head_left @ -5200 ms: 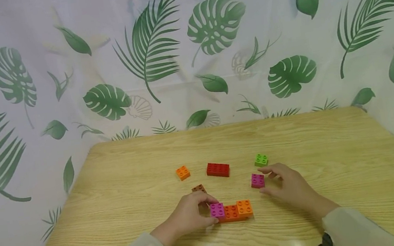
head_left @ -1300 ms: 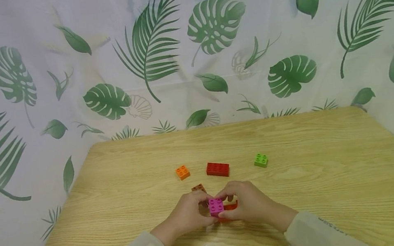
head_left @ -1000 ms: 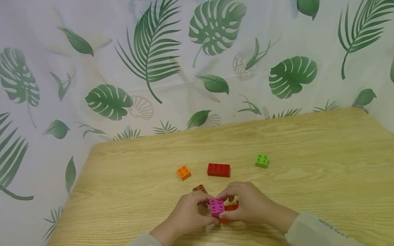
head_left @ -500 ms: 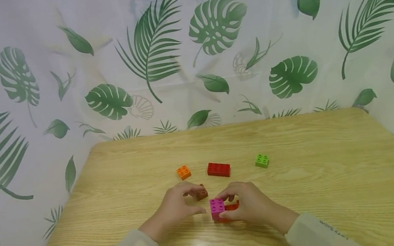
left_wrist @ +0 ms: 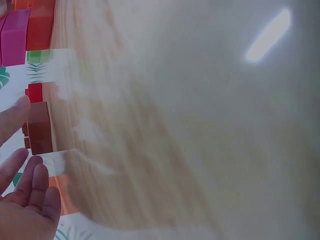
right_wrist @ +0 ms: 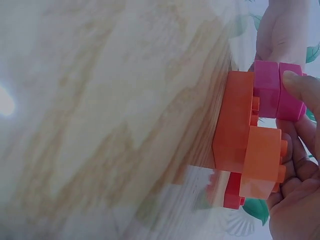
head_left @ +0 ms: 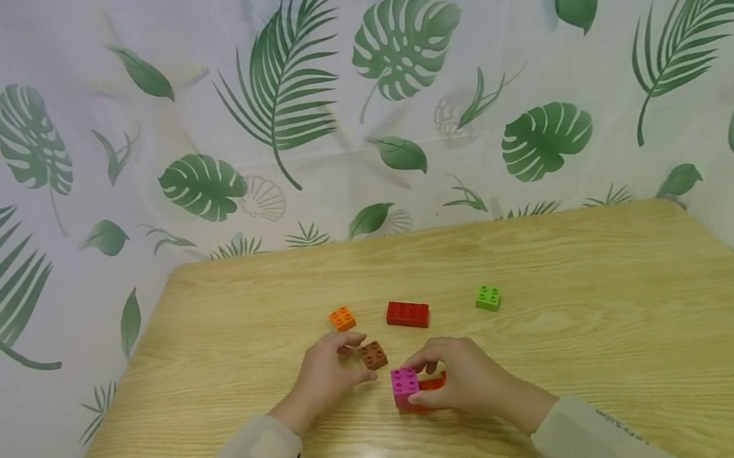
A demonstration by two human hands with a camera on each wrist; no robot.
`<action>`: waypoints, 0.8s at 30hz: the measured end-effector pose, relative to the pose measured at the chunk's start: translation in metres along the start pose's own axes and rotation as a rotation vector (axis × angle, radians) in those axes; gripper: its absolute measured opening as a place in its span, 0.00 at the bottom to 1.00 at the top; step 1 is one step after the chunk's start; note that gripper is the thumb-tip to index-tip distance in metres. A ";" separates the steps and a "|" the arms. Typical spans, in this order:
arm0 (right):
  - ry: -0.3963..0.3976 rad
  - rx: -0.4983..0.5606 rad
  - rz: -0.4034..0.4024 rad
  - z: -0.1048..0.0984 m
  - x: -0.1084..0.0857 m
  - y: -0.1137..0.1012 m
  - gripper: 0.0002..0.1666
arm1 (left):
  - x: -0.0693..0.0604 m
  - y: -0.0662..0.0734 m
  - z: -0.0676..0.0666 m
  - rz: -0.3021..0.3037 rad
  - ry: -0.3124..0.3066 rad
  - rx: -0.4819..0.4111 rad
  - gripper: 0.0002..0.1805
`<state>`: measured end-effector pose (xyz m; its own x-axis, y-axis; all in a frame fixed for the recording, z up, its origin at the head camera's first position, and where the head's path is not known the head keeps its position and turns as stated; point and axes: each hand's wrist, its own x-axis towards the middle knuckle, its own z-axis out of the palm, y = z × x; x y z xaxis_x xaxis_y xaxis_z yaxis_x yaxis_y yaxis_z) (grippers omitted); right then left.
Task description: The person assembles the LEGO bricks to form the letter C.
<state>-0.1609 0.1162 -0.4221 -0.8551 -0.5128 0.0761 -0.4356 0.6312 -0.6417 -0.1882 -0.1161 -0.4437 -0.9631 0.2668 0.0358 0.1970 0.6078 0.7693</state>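
My right hand (head_left: 459, 373) pinches the upper of two stacked magenta bricks (head_left: 405, 388) between thumb and fingers. In the right wrist view, the lower magenta brick (right_wrist: 266, 89) sits on one end of a long red-orange brick (right_wrist: 234, 117); an orange brick (right_wrist: 260, 160) sits on its other end. The head view has that orange brick hidden behind my right hand. My left hand (head_left: 326, 370) reaches around a small brown brick (head_left: 373, 356), fingers behind it and thumb in front. The left wrist view has the thumb and fingers beside the brown brick (left_wrist: 40, 127), without a visible pinch.
Beyond the hands lie an orange brick (head_left: 342, 318), a long red brick (head_left: 408, 314) and a lime green brick (head_left: 487, 298). They rest on a wooden table (head_left: 586, 254), backed by a leaf-patterned cloth (head_left: 324, 111).
Over the earlier frames, my right hand brought the second magenta brick from the right onto the first. My left hand let go of the stack and moved left and back to the brown brick.
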 end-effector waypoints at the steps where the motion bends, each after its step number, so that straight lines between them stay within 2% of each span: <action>1: -0.001 0.002 0.006 0.000 0.000 0.001 0.21 | 0.001 -0.001 0.000 -0.006 -0.008 -0.003 0.30; 6: -0.002 0.007 0.010 0.000 0.000 0.002 0.21 | 0.006 -0.002 0.002 -0.039 -0.038 -0.014 0.29; 11: -0.001 0.013 0.009 0.000 0.000 0.003 0.21 | 0.008 0.000 0.003 -0.076 -0.034 0.008 0.26; 17: 0.010 0.022 -0.012 0.001 0.000 0.003 0.21 | 0.010 0.000 0.005 -0.058 -0.012 0.037 0.22; 24: 0.015 0.028 -0.026 0.001 0.000 0.004 0.21 | 0.008 -0.001 0.002 -0.054 -0.018 0.022 0.21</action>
<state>-0.1624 0.1176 -0.4254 -0.8477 -0.5202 0.1044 -0.4502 0.6010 -0.6604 -0.1961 -0.1133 -0.4451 -0.9691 0.2461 -0.0167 0.1489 0.6378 0.7557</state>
